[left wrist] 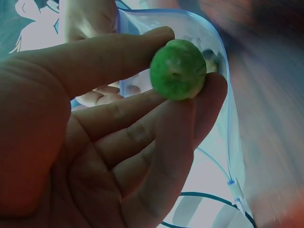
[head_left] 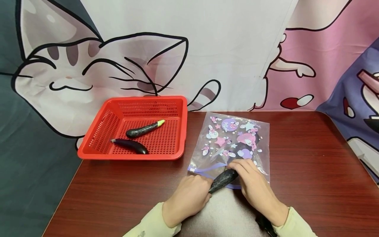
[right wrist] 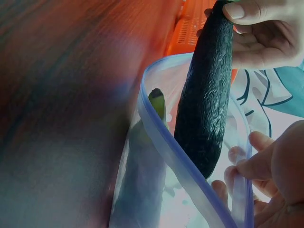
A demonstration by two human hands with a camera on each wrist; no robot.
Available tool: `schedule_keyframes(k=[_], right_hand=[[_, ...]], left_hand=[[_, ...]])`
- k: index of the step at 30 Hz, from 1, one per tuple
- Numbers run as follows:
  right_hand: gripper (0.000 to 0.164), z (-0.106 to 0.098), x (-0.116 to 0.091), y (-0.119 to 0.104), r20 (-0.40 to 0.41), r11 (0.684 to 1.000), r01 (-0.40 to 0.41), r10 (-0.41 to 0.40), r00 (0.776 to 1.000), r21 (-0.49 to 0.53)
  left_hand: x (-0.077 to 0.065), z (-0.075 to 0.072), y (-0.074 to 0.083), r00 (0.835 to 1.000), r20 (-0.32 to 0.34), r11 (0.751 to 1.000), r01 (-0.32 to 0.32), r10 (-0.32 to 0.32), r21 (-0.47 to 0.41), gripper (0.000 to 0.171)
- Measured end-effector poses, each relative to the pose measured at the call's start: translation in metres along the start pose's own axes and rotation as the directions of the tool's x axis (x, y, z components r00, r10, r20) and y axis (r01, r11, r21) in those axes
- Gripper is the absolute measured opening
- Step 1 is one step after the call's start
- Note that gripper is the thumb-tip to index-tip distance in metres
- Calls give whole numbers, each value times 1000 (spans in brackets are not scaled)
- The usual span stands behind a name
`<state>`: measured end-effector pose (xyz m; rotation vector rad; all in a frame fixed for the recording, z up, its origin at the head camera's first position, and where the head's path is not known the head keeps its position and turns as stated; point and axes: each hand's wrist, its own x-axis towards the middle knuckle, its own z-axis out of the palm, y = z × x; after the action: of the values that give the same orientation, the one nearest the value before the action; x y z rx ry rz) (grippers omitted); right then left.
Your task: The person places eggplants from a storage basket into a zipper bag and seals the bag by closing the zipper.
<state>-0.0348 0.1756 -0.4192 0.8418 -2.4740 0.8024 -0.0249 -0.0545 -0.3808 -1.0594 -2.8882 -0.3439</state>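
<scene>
My left hand (head_left: 190, 196) pinches a dark, wrinkled cucumber (head_left: 223, 180) at its green end (left wrist: 178, 70). Its other end dips into the mouth of a clear zip bag (head_left: 197, 157), printed with pink and purple cartoons. With thumb and fingers my right hand (head_left: 255, 187) grips the bag's lilac rim (right wrist: 249, 199), keeping the mouth apart. Inside the bag, in the right wrist view, lies another long item with a yellowish-green, dark-tipped end (right wrist: 157, 102); its body is blurred by the plastic.
A red perforated basket (head_left: 133, 157) stands at the left back of the brown table (head_left: 314, 158). In it lie a dark cucumber (head_left: 142, 131) with a pale green end and a small eggplant (head_left: 130, 144). A cartoon-printed cloth (head_left: 237, 49) hangs behind the table.
</scene>
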Motion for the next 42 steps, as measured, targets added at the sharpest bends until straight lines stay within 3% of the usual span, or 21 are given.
schedule_keyframes(k=[18,42], right_hand=[[43,2,1,0,-24,1000,8,-8,1000,-9],[44,2,2,0,-33,999,28,-29,999,-20]], left_hand=[[16,7,6,1000,9,1000,19,-19,-8,16],[35,25,17,999,-41,1000,21,-21,-4,14]])
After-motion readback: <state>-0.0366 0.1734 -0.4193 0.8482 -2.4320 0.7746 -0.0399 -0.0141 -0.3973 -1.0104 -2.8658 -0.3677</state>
